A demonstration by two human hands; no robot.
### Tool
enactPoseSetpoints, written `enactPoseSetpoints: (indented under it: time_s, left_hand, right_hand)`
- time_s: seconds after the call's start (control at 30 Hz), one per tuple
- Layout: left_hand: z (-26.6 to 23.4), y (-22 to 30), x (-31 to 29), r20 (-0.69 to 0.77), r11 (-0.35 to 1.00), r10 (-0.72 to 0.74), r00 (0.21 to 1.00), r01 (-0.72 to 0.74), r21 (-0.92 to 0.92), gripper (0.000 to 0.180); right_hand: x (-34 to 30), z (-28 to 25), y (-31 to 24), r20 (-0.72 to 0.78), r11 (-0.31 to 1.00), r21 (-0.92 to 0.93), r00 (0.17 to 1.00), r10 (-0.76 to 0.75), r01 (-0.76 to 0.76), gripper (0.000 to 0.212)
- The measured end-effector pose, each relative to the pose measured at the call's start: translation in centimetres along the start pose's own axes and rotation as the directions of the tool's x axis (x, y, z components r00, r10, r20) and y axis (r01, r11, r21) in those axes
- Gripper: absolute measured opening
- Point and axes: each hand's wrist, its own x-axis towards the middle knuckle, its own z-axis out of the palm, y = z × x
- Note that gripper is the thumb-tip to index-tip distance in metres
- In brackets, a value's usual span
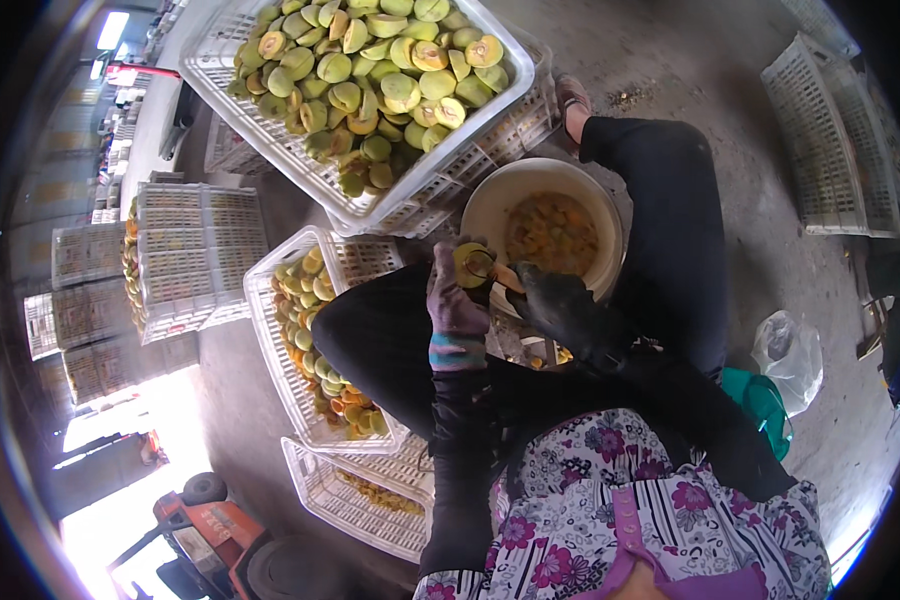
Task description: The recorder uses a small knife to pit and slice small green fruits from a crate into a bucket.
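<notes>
My left hand point(456, 300), in a greyish-pink knit glove with a striped cuff, is closed round a halved green fruit point(472, 264), cut face up. In a black glove, my right hand point(562, 310) grips a small tool by its wooden handle point(508, 278); the tool's working end meets the fruit and is hard to make out. Just beyond both hands, between my legs, stands a whitish bucket point(610, 205) with orange-brown pieces point(552, 232) in it.
A white crate point(510, 40) heaped with halved green fruit point(370, 80) stands on another crate ahead. To my left are a second fruit crate point(260, 300), a lower crate point(310, 490) and stacked crates point(205, 250). Rightward lie a clear plastic bag point(788, 360) and crates point(815, 140).
</notes>
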Motion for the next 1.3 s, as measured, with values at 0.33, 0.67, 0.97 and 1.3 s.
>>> enactPoseSetpoints:
  time_s: [0.33, 0.67, 0.97, 1.3]
  left_hand:
    - [0.7, -2.0, 1.4, -0.032, 0.92, 0.17, 0.985, -0.147, 0.364, 0.02]
    - [2.0, -1.7, 1.9, -0.116, 0.891, 0.122, 0.986, -0.057, 0.451, 0.023]
    - [2.2, -1.2, 2.6, 0.13, 0.834, 0.185, 0.974, -0.225, 0.503, 0.049]
    - [1.5, -2.3, 3.8, -0.142, 0.966, 0.066, 0.988, -0.027, 0.259, 0.05]
  right_hand:
    - [0.4, 2.9, 1.7, 0.314, 0.956, 0.188, 0.936, 0.16, -0.226, 0.024]
    - [2.3, 0.4, 1.3, 0.693, 0.665, 0.381, 0.675, 0.256, -0.643, 0.031]
    - [1.5, 0.1, 3.0, 0.688, 0.311, 0.709, 0.718, -0.109, -0.633, 0.026]
    - [2.6, -0.1, 1.0, 0.72, 0.633, 0.384, 0.647, 0.25, -0.672, 0.039]
